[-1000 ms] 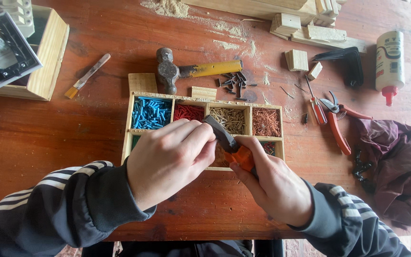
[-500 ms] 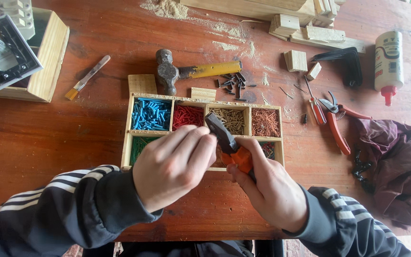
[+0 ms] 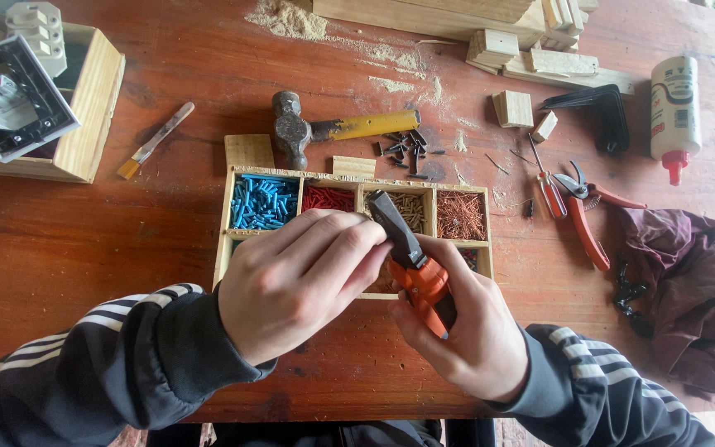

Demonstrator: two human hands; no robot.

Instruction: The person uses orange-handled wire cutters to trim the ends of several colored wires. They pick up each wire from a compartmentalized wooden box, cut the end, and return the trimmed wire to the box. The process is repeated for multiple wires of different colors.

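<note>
Pliers [image 3: 411, 257] with orange grips sit at frame centre, above the wooden compartment tray [image 3: 227, 240]. Right hand [image 3: 465, 331] is wrapped closed around the grips; left hand [image 3: 295, 277] is curled, fingertips pinching at the dark nose. Step in hand appears to be adjusting something at the nose; what is pinched cannot be seen. Count: one hammer [image 3: 333, 130], one brush [image 3: 155, 141], one glue bottle [image 3: 674, 103], four filled upper compartments.

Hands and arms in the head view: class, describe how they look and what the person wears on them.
Both hands, left and right, are bare, with no gloves; no rings or watch can be seen. Each arm is covered to the wrist by a dark long sleeve with white stripes running along it and a plain dark cuff.
</note>
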